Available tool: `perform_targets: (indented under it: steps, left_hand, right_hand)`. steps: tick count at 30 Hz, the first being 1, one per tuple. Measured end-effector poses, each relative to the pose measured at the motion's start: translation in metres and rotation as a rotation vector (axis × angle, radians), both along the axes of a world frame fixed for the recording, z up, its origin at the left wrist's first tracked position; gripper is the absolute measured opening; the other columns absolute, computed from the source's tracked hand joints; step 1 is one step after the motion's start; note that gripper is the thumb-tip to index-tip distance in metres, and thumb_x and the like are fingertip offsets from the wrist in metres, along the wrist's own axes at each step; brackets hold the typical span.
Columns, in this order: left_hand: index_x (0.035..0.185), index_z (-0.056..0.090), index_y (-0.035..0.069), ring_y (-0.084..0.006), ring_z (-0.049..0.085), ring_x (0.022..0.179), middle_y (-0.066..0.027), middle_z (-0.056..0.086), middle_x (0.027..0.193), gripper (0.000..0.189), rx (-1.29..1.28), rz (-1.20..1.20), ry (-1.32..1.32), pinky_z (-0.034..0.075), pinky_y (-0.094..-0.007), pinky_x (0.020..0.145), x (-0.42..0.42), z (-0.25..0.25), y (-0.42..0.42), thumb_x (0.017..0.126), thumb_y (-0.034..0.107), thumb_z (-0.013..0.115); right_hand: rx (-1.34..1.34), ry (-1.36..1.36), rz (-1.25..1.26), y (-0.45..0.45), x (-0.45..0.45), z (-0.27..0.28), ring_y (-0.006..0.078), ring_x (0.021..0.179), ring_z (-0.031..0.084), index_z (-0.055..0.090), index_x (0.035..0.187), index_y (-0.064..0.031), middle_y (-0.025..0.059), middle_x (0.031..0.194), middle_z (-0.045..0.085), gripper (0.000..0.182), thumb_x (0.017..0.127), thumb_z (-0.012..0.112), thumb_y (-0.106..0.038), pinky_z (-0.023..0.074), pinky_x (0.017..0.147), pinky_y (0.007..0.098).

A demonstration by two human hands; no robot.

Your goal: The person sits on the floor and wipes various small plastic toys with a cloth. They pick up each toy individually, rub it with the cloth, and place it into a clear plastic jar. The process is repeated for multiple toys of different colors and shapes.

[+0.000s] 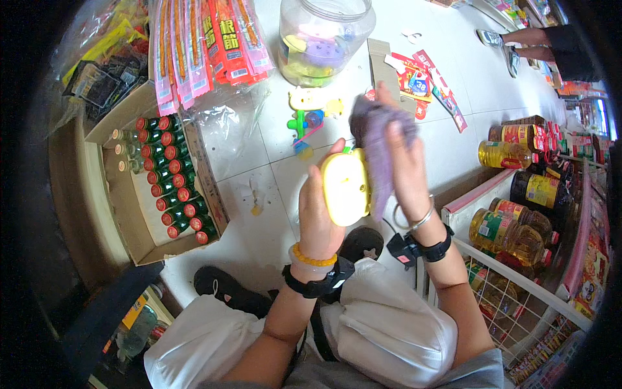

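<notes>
My left hand (318, 209) holds a glossy yellow plastic toy or case (344, 189) with a rounded shape. Against its right side, my right hand (407, 165) grips a crumpled purple cloth (379, 146), blurred at its upper end. Just beyond my hands, a pale yellow plastic piece (308, 99) and small green and blue toys (302, 127) lie on the tiled floor. A clear wide-mouthed plastic jar (323, 48) stands behind them, with purple, yellow and pink items inside.
On the left are a cardboard box (206, 180) of capped green bottles and packaged snack sticks (214, 44). Flat cardboard (384, 68) and colourful wrappers (412, 78) lie ahead. Oil bottles (505, 233) fill a white wire rack (525, 287) at right. A person's legs (529, 44) show at upper right.
</notes>
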State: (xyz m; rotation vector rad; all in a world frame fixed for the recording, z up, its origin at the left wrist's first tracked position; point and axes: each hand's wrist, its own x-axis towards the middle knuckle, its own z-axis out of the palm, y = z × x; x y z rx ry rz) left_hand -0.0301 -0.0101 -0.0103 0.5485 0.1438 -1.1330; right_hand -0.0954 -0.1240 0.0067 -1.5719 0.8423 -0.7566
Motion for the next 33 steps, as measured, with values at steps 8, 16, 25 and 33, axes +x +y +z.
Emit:
perform_targets:
  steps: [8, 16, 25, 33]
  left_hand:
    - [0.131, 0.043, 0.003, -0.0234, 0.056, 0.106, -0.0167, 0.051, 0.129, 0.067, -0.149, -0.086, 0.124, 0.051, -0.0391, 0.084, 0.013, -0.013, 0.011, 0.096, 0.056, 0.023]
    - [0.118, 0.052, 0.004, -0.0174, 0.057, 0.102, -0.0074, 0.059, 0.113, 0.048, 0.037, 0.002, 0.003, 0.044, -0.0342, 0.091, -0.013, 0.0, 0.016, 0.098, 0.043, 0.033]
    - [0.122, 0.052, 0.004, -0.0195, 0.059, 0.099, -0.0101, 0.061, 0.113, 0.058, 0.088, -0.105, 0.059, 0.046, -0.035, 0.09, 0.0, 0.001, 0.017, 0.097, 0.05, 0.027]
    - [0.131, 0.047, 0.0, -0.0197, 0.055, 0.102, -0.0125, 0.054, 0.118, 0.059, 0.219, 0.084, -0.702, 0.044, -0.0324, 0.087, 0.007, 0.004, 0.009, 0.099, 0.045, 0.028]
  right_hand:
    - [-0.279, 0.024, -0.085, 0.037, -0.027, 0.027, 0.0197, 0.101, 0.045, 0.032, 0.109, -0.0037, 0.015, 0.107, 0.043, 0.035, 0.087, 0.057, -0.016, 0.0382, 0.091, 0.0336]
    - [-0.782, 0.278, 0.156, 0.039, 0.008, 0.032, 0.0305, 0.073, 0.055, 0.056, 0.088, -0.0024, 0.0121, 0.082, 0.055, 0.026, 0.063, 0.064, -0.001, 0.0453, 0.062, 0.0365]
    - [-0.973, 0.268, 0.259, 0.066, -0.008, 0.02, 0.0295, 0.068, 0.058, 0.057, 0.092, -0.0015, 0.0145, 0.081, 0.058, 0.03, 0.064, 0.063, 0.002, 0.0475, 0.054, 0.0355]
    - [-0.09, 0.163, -0.093, 0.03, -0.023, 0.012, 0.0154, 0.092, 0.052, 0.045, 0.118, -0.001, 0.0085, 0.095, 0.054, 0.035, 0.093, 0.054, -0.023, 0.0419, 0.085, 0.0281]
